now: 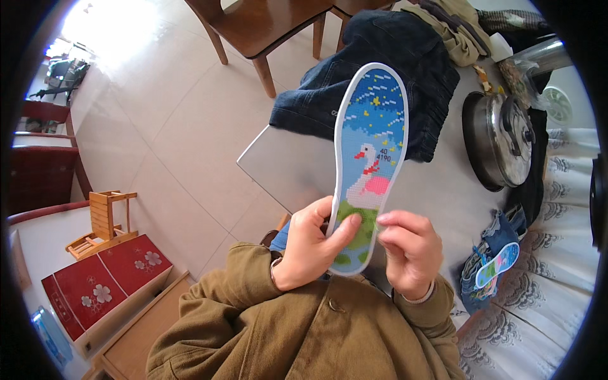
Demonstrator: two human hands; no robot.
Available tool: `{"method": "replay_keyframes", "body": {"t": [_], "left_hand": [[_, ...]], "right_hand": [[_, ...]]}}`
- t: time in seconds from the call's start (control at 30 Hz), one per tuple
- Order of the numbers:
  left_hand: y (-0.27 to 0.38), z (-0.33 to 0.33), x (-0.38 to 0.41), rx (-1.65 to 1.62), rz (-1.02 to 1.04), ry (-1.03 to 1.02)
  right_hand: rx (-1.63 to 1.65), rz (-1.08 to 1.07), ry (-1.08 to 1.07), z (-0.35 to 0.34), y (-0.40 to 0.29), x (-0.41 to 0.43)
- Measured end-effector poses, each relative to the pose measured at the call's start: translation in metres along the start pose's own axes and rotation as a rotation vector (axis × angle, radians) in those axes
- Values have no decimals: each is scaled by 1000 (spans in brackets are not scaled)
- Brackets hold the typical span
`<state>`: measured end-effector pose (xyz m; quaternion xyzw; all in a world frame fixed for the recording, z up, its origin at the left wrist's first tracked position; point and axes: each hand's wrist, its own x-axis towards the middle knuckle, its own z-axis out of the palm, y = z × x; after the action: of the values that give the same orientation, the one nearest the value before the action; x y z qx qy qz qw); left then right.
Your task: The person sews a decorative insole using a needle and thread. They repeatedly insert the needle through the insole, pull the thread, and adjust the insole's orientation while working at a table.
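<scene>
My left hand point(311, 247) grips the lower left side of a shoe insole point(368, 123) with a white edge, its thumb resting on the face. The insole stands nearly upright before my chest. Its cross-stitch pattern shows a white and pink swan, a blue starry sky and green ground; small printed figures sit beside the swan. At the lower right edge of the insole is my right hand point(411, 251), fingers curled and tips drawn together. A thin greenish strand seems to be at those fingertips, too fine to make out. Whether they also hold a needle is hidden.
Dark jeans point(313, 95) lie on a table with a clear cover point(280, 161). To the right are a lidded steel pot point(498, 142) and a second swan insole point(497, 265) with coloured threads on folded denim point(475, 289). A wooden chair point(266, 28) stands beyond.
</scene>
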<state>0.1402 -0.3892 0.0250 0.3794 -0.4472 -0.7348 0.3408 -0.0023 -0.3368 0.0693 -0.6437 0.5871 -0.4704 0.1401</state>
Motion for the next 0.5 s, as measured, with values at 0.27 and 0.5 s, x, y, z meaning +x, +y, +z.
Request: {"method": "replay_keyframes", "body": {"t": [0.27,0.5], "left_hand": [[-20,-19,14,157,67,240],[-23,-23,17,297,102,256]], "right_hand": [[963,544,499,-69,25,-5],[714,415,749,-109,49,-22]]}}
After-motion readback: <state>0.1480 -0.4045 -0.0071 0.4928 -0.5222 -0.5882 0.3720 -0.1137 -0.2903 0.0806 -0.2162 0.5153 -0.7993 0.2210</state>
